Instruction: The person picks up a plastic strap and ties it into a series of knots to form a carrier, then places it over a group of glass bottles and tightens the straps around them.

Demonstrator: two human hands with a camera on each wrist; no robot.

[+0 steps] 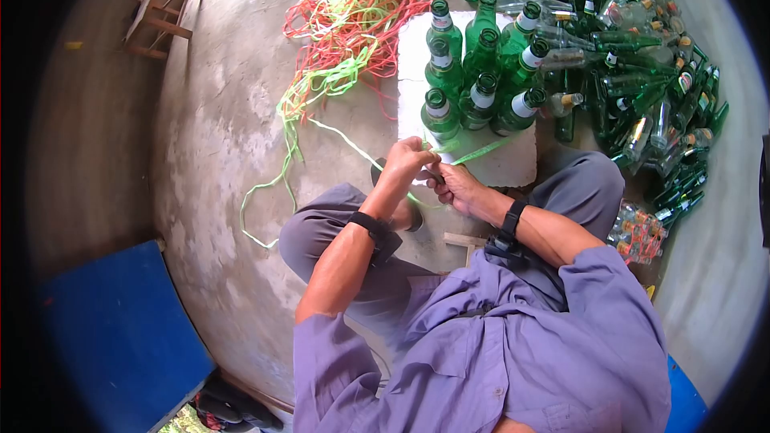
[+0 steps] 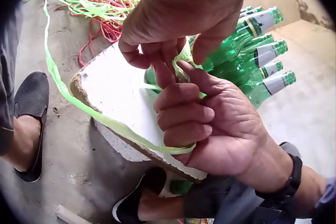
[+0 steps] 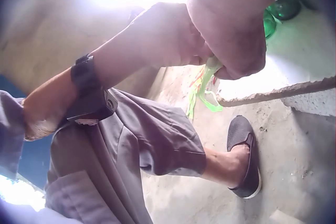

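Note:
In the head view my left hand and right hand meet at the near edge of a white foam block. Both grip light green plastic strapping, which runs toward the group of green glass bottles standing on the block. The left wrist view shows the right hand with its fingers curled and a strand of strapping passing under them. There the left hand pinches the strapping just above. In the right wrist view a short green loop hangs below the hands.
A tangled heap of red and green strapping lies on the floor beyond the block. Many loose bottles are piled at the right. A wooden stool stands far left, with a blue panel nearer. The person's knees flank the block's near edge.

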